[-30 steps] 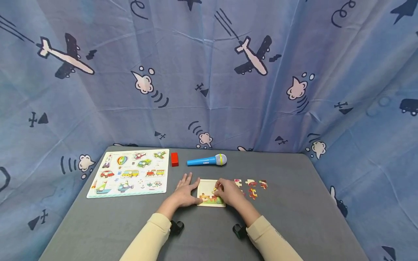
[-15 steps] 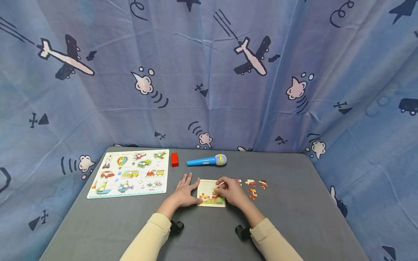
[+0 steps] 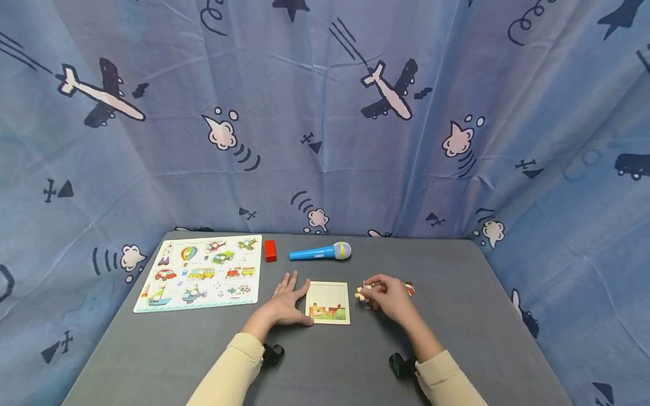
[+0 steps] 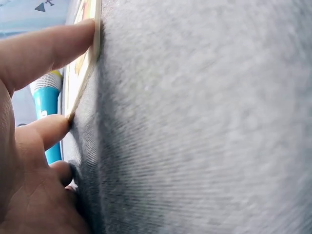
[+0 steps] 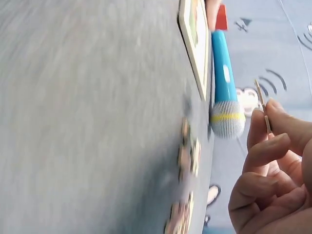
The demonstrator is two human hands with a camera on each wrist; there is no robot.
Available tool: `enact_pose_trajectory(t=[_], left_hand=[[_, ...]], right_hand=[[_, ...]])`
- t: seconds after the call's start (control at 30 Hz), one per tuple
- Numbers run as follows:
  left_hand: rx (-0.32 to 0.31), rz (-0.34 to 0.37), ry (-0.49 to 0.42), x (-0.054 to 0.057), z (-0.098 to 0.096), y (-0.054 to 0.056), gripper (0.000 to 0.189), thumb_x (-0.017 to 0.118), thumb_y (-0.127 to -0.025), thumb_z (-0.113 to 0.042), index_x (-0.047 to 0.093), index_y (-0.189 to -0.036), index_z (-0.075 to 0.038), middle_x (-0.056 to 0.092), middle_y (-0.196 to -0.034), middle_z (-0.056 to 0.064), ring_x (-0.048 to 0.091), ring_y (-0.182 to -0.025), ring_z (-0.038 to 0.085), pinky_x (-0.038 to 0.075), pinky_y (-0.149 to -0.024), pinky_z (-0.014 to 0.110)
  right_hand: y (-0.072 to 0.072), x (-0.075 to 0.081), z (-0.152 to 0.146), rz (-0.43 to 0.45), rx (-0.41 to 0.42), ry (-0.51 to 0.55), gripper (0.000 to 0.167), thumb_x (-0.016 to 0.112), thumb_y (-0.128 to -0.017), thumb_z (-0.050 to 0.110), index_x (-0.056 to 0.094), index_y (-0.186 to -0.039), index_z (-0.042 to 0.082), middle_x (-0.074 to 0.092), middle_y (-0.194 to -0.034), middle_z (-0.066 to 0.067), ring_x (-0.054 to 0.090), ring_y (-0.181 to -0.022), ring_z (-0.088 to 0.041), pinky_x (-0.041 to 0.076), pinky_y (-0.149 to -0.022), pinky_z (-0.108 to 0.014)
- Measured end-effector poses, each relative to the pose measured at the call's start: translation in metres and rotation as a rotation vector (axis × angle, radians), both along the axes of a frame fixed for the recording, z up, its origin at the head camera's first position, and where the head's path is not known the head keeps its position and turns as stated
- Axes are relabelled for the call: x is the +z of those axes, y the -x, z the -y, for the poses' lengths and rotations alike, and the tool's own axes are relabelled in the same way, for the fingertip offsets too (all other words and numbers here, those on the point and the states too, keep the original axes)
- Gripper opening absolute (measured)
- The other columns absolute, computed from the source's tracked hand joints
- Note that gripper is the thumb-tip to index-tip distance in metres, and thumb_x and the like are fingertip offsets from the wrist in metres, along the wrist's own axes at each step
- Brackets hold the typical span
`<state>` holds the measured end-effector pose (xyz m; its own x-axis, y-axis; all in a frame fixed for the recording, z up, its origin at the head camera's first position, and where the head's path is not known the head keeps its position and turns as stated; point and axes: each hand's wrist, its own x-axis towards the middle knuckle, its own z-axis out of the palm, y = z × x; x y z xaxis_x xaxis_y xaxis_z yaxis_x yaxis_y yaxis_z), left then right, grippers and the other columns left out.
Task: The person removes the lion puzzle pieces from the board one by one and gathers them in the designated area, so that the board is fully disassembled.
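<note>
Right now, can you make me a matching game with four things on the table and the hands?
Things:
1. microphone
2. left hand
3. block
4. right hand

Clues:
A. between the picture board and the microphone
B. pinching a puzzle piece
C. blue handle, yellow band
D. touching the edge of the puzzle tray

Pairs: 1-C, 2-D, 3-A, 4-B

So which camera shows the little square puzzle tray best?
The head view: it shows nearly all of the puzzle tray from above, with pieces along its near edge. The left wrist view shows just a slanted sliver, touched by the left hand. The right wrist view shows it slanted too, cut off at the top.
</note>
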<state>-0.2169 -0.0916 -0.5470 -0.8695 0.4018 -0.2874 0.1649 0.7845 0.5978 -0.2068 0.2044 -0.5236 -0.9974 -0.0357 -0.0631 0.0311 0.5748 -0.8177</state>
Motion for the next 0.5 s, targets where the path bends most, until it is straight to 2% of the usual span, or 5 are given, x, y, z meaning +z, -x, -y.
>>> enact_pose_trajectory(t=[0.17, 0.3, 0.37, 0.5], left_hand=[[-0.008, 0.003, -0.004, -0.009, 0.001, 0.0, 0.105, 0.083, -0.076, -0.043, 0.026, -0.162, -0.02, -0.002, -0.17, 0.014, -0.011, -0.157, 0.034, 0.003, -0.126, 0.055], [-0.002, 0.002, -0.005, -0.004, 0.001, 0.0, 0.104, 0.083, -0.077, -0.04, 0.026, -0.161, -0.02, -0.001, -0.17, 0.014, -0.01, -0.157, 0.034, 0.003, -0.126, 0.055], [-0.003, 0.007, -0.001, 0.001, 0.001, 0.0, 0.103, 0.084, -0.078, -0.039, 0.027, -0.161, -0.018, -0.001, -0.17, 0.016, -0.009, -0.157, 0.036, 0.003, -0.126, 0.055], [-0.003, 0.01, -0.004, 0.004, 0.001, -0.001, 0.103, 0.084, -0.078, -0.039, 0.028, -0.161, -0.018, 0.001, -0.17, 0.017, -0.008, -0.157, 0.037, 0.005, -0.125, 0.056]], right_hand=[[-0.005, -0.003, -0.027, -0.026, -0.044, -0.024, 0.025, 0.077, -0.091, 0.022, 0.071, -0.107, 0.004, 0.072, -0.076, -0.007, 0.063, -0.063, -0.019, 0.045, -0.052, -0.028], [-0.007, -0.006, -0.049, -0.034, -0.059, -0.076, 0.029, 0.076, -0.092, 0.027, 0.072, -0.109, 0.005, 0.071, -0.078, -0.005, 0.059, -0.063, -0.016, 0.046, -0.054, -0.028], [-0.008, -0.007, -0.06, -0.016, -0.069, -0.097, 0.031, 0.075, -0.093, 0.03, 0.071, -0.11, 0.005, 0.071, -0.078, -0.005, 0.057, -0.063, -0.015, 0.044, -0.054, -0.029], [-0.01, -0.008, -0.08, 0.019, -0.094, -0.112, 0.033, 0.074, -0.093, 0.03, 0.07, -0.112, 0.003, 0.071, -0.079, -0.008, 0.058, -0.064, -0.014, 0.045, -0.054, -0.029]])
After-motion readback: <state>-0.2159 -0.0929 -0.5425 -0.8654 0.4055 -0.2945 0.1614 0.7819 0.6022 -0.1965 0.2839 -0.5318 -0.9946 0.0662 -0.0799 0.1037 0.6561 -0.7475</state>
